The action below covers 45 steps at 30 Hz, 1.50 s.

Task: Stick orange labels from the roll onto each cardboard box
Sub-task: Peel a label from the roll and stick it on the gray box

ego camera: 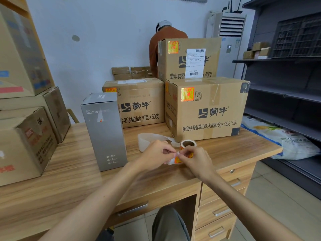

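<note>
The left hand point(155, 153) and the right hand point(197, 161) meet fingertip to fingertip just above the desk. Both are clamped in a pinch on the end of a white paper backing strip point(171, 162), which carries a rectangular orange label point(178, 160). Whether the label has lifted off the strip cannot be told.

Just at one o'clock of the pinch, the small cardboard-cored roll of orange labels point(188, 144) stands on the wood-grain desk point(234, 153). A loop of bare white backing point(151, 137) curls away toward ten o'clock.

At one o'clock sits a large brown cardboard box point(208, 115) bearing an orange sticker point(187, 94). A second labelled brown box point(140, 108) lies at eleven, and a third brown box point(189, 66) is stacked behind. A tall grey carton point(104, 133) stands upright at nine o'clock.
</note>
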Available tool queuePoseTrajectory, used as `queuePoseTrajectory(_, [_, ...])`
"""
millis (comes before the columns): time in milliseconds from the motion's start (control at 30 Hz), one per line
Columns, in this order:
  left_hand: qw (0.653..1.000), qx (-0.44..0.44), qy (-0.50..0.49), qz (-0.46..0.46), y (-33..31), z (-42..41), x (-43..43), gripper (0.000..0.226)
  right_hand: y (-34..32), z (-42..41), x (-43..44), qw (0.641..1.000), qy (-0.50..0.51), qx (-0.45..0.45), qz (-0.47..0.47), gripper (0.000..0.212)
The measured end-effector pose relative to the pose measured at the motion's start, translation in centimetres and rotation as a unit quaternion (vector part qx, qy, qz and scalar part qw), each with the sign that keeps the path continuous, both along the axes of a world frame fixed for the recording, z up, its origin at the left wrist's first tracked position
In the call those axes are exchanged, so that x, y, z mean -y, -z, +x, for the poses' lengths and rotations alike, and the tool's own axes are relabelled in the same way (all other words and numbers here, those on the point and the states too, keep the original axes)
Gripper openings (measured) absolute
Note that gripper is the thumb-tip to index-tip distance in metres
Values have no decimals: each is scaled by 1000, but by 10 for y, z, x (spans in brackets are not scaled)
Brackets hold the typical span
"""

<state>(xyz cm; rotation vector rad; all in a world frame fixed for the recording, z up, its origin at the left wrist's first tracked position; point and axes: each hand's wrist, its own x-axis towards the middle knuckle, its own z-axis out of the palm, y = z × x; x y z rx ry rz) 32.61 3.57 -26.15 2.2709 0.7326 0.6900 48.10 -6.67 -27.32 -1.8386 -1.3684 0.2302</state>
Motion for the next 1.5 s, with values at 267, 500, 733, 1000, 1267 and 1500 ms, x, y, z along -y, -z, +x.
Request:
queuePoseTrajectory(267, [997, 44, -54, -19, -5, 1, -1, 13, 4, 7, 4, 999, -7, -40, 30, 16])
queuePoseTrajectory(500, [995, 54, -70, -40, -6, -2, -4, 11, 5, 26, 12, 998, -4, -58, 40, 17])
queuePoseTrajectory(733, [995, 48, -81, -44, -9, -4, -8, 13, -2, 39, 24, 995, -2, -88, 42, 13])
queuePoseTrajectory(1000, [993, 34, -95, -53, -10, -6, -9, 14, -11, 43, 35, 994, -9, -103, 46, 15])
queuePoseTrajectory(1267, [994, 35, -98, 21, -39, -18, 11, 26, -36, 26, 38, 991, -24, -57, 117, 14])
queuePoseTrajectory(1500, [981, 138, -135, -5, -77, -37, 42, 24, -63, -22, 22, 965, -20, 128, 229, 16])
